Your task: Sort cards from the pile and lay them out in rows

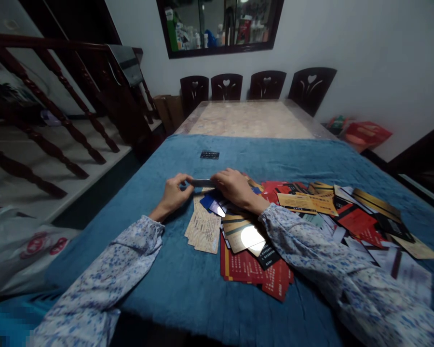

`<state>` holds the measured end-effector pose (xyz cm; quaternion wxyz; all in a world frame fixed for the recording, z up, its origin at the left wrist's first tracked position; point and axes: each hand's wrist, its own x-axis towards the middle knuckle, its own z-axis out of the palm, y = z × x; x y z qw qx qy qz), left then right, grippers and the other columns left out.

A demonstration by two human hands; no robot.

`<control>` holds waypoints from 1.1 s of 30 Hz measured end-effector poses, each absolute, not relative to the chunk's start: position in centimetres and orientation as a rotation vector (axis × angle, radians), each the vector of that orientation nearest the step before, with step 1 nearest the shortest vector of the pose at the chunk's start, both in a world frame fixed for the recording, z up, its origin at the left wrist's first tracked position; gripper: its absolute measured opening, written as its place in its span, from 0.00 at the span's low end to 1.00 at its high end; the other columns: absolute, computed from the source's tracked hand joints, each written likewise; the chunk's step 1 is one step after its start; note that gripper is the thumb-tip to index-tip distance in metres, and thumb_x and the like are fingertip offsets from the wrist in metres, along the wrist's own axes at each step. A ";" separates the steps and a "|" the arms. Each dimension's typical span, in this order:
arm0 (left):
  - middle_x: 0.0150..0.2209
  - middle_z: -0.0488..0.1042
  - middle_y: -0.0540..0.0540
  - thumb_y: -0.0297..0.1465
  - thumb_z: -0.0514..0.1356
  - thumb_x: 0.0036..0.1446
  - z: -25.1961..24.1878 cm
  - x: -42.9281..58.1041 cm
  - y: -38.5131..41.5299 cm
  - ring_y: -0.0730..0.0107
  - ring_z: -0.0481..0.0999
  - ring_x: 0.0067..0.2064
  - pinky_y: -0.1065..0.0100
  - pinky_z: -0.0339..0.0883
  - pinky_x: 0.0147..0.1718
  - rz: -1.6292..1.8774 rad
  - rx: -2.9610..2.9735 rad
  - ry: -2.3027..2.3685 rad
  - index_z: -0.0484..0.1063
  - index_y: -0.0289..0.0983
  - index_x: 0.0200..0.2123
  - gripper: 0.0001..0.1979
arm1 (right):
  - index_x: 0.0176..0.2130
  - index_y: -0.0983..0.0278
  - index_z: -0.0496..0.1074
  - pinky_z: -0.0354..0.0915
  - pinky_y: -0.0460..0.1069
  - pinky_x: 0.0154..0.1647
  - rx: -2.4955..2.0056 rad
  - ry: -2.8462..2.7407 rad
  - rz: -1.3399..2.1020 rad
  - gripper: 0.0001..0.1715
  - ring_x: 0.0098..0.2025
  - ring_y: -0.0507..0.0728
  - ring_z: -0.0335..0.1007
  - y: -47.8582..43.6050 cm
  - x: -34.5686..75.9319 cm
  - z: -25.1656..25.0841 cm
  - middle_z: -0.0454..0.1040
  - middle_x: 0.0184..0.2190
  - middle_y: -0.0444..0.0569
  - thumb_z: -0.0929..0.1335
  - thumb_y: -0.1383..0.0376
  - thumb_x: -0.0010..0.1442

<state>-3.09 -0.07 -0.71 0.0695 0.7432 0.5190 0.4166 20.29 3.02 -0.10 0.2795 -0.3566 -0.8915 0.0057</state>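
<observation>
Front of table, sleeves: Our left sleeve [108, 270] and right sleeve [321, 260], white with blue floral print, run forward and converge over the blue cloth [166, 279].
White bag [7, 255]: Left of the cloth; two red round marks, lettering not readable by us.
Red cards [235, 265]: Fanned nearest us; rows of pale print, too small to read.
Near black card [269, 256]: Overlaps the red cards, beside our right sleeve; white print, illegible.
Gold card [235, 233]: Dark stripe; glare hides part of its face.
Beige cards [207, 231]: Fanned left of the gold card; fine print we cannot read.
Mixed cards [358, 221]: Loose heap to our right; red, yellow, black and white.
Left hand [177, 194]: Thumb and forefinger pinch the left end of the flat item.
Right hand [235, 188]: Back upward, fingers bent over its right end.
Flat item [203, 183]: Grey, edge-on between both hands; one card or several, we cannot tell.
Far black card [210, 155]: On the cloth beyond our hands; pale print, unreadable.
Chairs [217, 86]: Four, heart-shaped cutouts, past the tabletop [246, 118].
</observation>
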 end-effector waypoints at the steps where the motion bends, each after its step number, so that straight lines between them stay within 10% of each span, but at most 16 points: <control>1: 0.32 0.78 0.49 0.30 0.62 0.53 -0.8 -3.2 0.0 0.70 0.72 0.32 0.68 0.67 0.36 1.235 2.228 1.577 0.78 0.36 0.33 0.06 | 0.45 0.62 0.77 0.57 0.51 0.39 -0.949 -2.380 0.017 0.12 0.41 0.59 0.68 3.0 20.3 -0.2 0.81 0.39 0.52 0.64 0.69 0.69; 16: 0.33 0.78 0.51 0.31 0.60 0.56 -1.0 -3.4 -0.1 0.72 0.75 0.31 0.72 0.65 0.31 1.168 2.109 1.551 0.72 0.39 0.46 0.13 | 0.55 0.61 0.73 0.61 0.51 0.42 -1.070 -2.368 0.125 0.20 0.42 0.60 0.69 2.8 19.9 -0.3 0.80 0.41 0.52 0.64 0.72 0.66; 33: 0.48 0.76 0.40 0.26 0.59 0.54 -2.1 -3.9 0.3 0.58 0.76 0.48 0.56 0.73 0.52 0.905 2.439 1.532 0.65 0.34 0.57 0.25 | 0.65 0.68 0.65 0.61 0.57 0.49 -1.152 -2.543 -0.011 0.29 0.52 0.65 0.65 2.0 19.2 0.1 0.75 0.51 0.61 0.67 0.67 0.66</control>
